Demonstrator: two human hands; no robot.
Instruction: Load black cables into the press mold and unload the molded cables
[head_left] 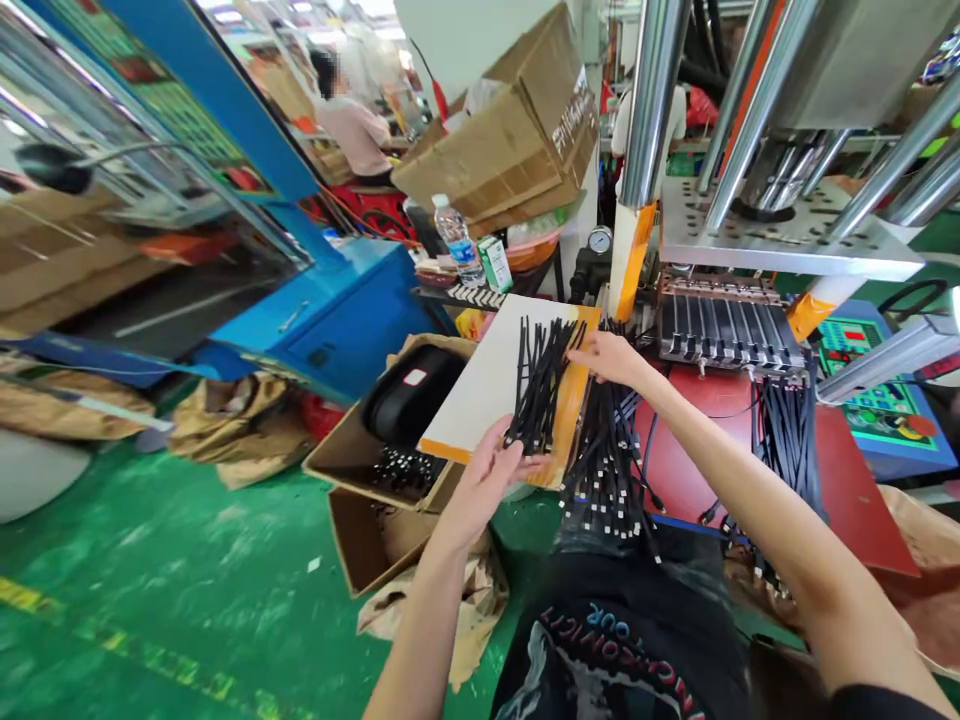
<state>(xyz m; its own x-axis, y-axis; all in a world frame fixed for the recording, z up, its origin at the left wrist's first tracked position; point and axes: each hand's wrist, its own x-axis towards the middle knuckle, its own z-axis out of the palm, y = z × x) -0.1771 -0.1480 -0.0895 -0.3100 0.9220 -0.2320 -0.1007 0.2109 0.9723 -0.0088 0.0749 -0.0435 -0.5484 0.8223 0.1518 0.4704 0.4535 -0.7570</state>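
A bundle of thin black cables (541,390) lies lengthwise on a white board (480,375) with orange-taped edges. My left hand (495,468) is at the near end of the bundle, its fingers spread around the cable ends and touching them. At the far right side of the same bundle, my right hand (609,358) reaches in with fingers stretched out, the fingertips against the cables. Beside the board, a second pile of black cables (611,460) with small light connector ends hangs over my lap.
On my right stands a press with a metal mould (727,330) above a red work surface (697,440), where more cables (787,440) lie. Open cardboard boxes (352,455) are to the left. A water bottle (457,240) stands on a shelf behind; a person (356,130) is farther back.
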